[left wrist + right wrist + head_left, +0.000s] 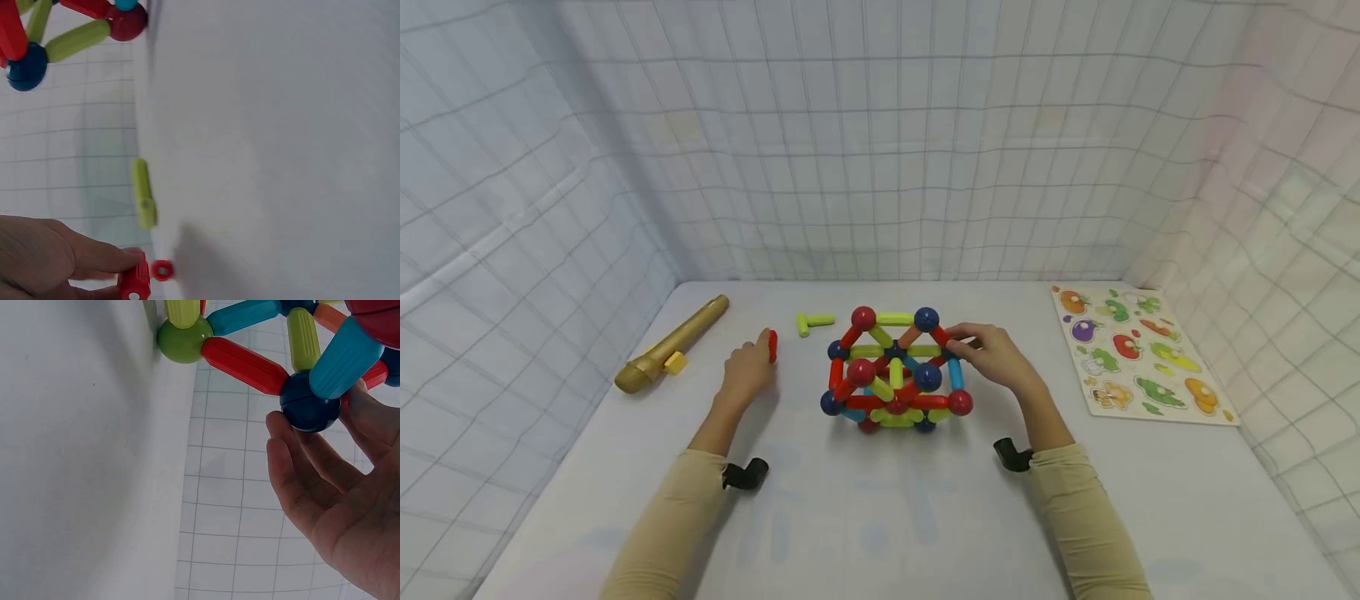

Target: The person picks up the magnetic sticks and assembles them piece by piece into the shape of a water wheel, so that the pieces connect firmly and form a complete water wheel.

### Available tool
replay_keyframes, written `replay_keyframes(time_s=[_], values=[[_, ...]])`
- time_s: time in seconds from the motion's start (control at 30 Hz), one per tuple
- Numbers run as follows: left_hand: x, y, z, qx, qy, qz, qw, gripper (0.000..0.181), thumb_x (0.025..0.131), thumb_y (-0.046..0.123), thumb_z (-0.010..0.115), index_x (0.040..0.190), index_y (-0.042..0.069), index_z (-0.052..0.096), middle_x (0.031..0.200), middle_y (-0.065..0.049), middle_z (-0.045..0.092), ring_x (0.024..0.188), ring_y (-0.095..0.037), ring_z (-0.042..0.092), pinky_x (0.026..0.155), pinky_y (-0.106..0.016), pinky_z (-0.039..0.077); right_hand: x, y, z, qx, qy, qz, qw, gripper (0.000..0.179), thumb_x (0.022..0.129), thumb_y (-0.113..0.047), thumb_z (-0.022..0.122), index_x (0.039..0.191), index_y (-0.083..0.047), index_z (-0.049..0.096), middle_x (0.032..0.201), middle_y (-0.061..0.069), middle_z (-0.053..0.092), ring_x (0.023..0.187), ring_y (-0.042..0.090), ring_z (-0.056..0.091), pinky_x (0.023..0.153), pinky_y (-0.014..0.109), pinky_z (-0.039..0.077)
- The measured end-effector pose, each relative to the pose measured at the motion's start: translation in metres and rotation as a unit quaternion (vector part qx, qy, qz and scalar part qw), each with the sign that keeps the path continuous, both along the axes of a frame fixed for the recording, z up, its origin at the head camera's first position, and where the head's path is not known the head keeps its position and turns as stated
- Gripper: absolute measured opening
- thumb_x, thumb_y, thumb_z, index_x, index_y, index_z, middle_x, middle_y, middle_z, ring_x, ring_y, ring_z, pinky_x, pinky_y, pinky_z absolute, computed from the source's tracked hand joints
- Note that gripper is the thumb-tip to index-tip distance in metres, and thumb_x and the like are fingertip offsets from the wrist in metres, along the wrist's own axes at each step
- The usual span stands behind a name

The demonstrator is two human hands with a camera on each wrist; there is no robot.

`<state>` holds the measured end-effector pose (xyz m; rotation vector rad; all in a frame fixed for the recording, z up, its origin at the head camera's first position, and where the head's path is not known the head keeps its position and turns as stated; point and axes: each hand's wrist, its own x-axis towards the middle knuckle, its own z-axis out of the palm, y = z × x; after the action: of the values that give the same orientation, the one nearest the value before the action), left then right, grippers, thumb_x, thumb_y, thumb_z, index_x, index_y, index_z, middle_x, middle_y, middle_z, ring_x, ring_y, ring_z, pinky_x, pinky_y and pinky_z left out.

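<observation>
My left hand (749,367) pinches a red magnetic stick (134,282) between thumb and fingers, left of a ball-and-stick structure. Just past it, the round end of another red stick (162,270) shows in the left wrist view. The structure (897,402) is built of red, blue and green balls joined by red, lime, light-blue and orange sticks. At its right side my right hand (992,354) holds a dark blue ball (309,403), thumb on one side and fingertips on the other. A light-blue stick (347,357) and a red stick (245,365) meet at that ball.
Two lime sticks (818,320) lie behind the structure to the left. A gold microphone-shaped toy (679,337) with a yellow block (675,362) is at far left. On the right lies a vegetable puzzle board (1138,354). Grid-patterned cloth walls (880,167) enclose the white table (880,533).
</observation>
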<state>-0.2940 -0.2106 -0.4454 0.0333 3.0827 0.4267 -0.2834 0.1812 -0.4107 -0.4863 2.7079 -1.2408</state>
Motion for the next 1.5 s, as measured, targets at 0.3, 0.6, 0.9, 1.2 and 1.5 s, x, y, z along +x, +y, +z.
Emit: replay_keyframes(time_s=[0.3, 0.6, 0.9, 1.2, 1.5], values=[[0.062, 0.052, 0.118, 0.108, 0.100, -0.130, 0.9806, 0.030, 0.091, 0.017, 0.069, 0.118, 0.006, 0.070, 0.104, -0.014, 0.073, 0.087, -0.027, 0.064, 0.070, -0.037, 0.054, -0.001, -0.004, 0.000, 0.000, 0.003, -0.004, 1.0000, 0.033, 0.099, -0.027, 0.057, 0.126, -0.010, 0.063, 0.116, 0.013, 0.069, 0.105, 0.029, 0.066, 0.091, 0.044, 0.055], [0.089, 0.134, 0.169, -0.045, 0.030, -0.336, 0.9401, 0.015, 0.085, 0.018, 0.075, 0.099, 0.012, 0.077, 0.087, 0.001, 0.074, 0.080, -0.013, 0.062, 0.075, -0.026, 0.054, -0.001, -0.003, -0.002, -0.002, 0.006, -0.006, 1.0000, 0.033, 0.098, -0.028, 0.057, 0.126, -0.010, 0.063, 0.114, 0.012, 0.070, 0.104, 0.028, 0.065, 0.088, 0.042, 0.055], [0.077, 0.160, 0.151, -0.040, 0.001, -0.342, 0.9389, 0.014, 0.087, 0.017, 0.073, 0.099, 0.011, 0.077, 0.091, 0.000, 0.074, 0.084, -0.014, 0.063, 0.079, -0.026, 0.055, -0.001, -0.004, -0.002, 0.005, 0.010, -0.004, 0.9999, 0.034, 0.098, -0.029, 0.058, 0.125, -0.011, 0.064, 0.114, 0.011, 0.070, 0.103, 0.028, 0.065, 0.087, 0.042, 0.056], [0.061, 0.165, 0.142, 0.006, -0.021, -0.352, 0.9358, 0.017, 0.085, 0.015, 0.074, 0.102, 0.011, 0.077, 0.094, -0.002, 0.075, 0.087, -0.015, 0.065, 0.075, -0.025, 0.057, -0.001, -0.004, 0.001, 0.005, 0.007, -0.008, 0.9999, 0.033, 0.098, -0.029, 0.058, 0.125, -0.011, 0.064, 0.115, 0.011, 0.070, 0.104, 0.029, 0.065, 0.089, 0.043, 0.055], [0.063, 0.157, 0.142, 0.007, -0.022, -0.337, 0.9413, 0.017, 0.086, 0.020, 0.074, 0.101, 0.013, 0.078, 0.090, 0.000, 0.076, 0.084, -0.012, 0.067, 0.071, -0.024, 0.056, 0.000, -0.004, 0.001, 0.009, 0.008, -0.010, 0.9999, 0.033, 0.098, -0.030, 0.058, 0.125, -0.012, 0.064, 0.113, 0.010, 0.071, 0.104, 0.029, 0.065, 0.089, 0.044, 0.055]])
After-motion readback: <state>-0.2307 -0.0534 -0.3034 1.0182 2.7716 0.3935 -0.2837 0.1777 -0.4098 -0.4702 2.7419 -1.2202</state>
